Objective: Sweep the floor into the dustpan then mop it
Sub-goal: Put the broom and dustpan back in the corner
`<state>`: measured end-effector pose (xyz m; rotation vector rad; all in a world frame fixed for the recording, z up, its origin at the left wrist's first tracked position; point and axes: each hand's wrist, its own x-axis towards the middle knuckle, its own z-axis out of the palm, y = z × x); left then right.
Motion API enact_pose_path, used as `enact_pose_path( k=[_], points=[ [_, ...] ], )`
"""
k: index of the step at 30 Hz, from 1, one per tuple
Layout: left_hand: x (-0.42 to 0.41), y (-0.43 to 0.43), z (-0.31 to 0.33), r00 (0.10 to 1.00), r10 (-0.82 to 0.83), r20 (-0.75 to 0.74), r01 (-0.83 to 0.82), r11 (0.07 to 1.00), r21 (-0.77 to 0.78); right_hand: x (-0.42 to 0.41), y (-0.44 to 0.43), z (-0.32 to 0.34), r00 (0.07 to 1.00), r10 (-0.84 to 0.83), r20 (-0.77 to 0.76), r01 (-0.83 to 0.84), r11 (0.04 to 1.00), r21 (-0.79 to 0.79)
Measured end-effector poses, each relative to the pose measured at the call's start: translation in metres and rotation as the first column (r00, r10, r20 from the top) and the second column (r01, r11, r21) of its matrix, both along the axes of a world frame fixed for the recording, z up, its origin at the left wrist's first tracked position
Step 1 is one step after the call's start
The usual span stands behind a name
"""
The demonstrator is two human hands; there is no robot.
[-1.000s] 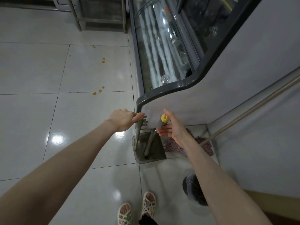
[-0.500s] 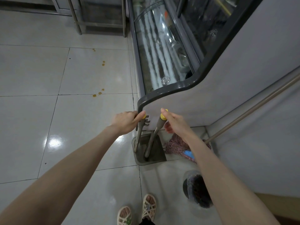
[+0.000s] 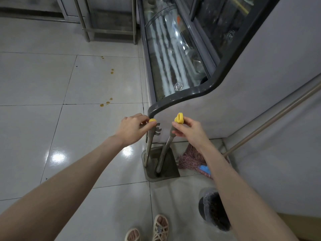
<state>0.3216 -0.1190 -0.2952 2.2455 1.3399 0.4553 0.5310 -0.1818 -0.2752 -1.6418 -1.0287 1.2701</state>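
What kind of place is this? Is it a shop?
Probably a food shop or a small eatery. A curved glass display case stands on a white tiled floor, steel table legs show behind it, and a mop rests in the corner beside the case.

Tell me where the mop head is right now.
In the head view, the mop head lies on the floor right of centre, just right of the dustpan, at the foot of the display case, partly behind the right forearm.
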Motion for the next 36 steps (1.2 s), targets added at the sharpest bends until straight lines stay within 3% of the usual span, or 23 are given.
enact_pose_path(
  k=[3,12,23,36],
  points=[
    [0.003,0.001,0.002,0.998,0.015,-0.067,-0.010,0.997,0.079,0.001,0.004,-0.002,0.991,0.023,0.129,-0.024,1.000,0.009],
    [0.002,-0.007,-0.005,0.996,0.064,0.063,-0.063,0.998,-0.029,-0.017,0.015,0.013,0.996,0.030,0.086,-0.041,0.991,0.125],
    [0.001,-0.001,-0.006,0.999,0.050,0.011,-0.050,0.998,-0.023,-0.028,0.028,0.039,0.988,0.070,0.139,-0.093,0.982,0.166],
    [0.003,-0.007,-0.001,0.999,0.017,-0.035,-0.018,1.000,-0.023,-0.035,0.029,0.062,0.995,0.102,0.003,-0.101,0.984,0.150]
  ],
)
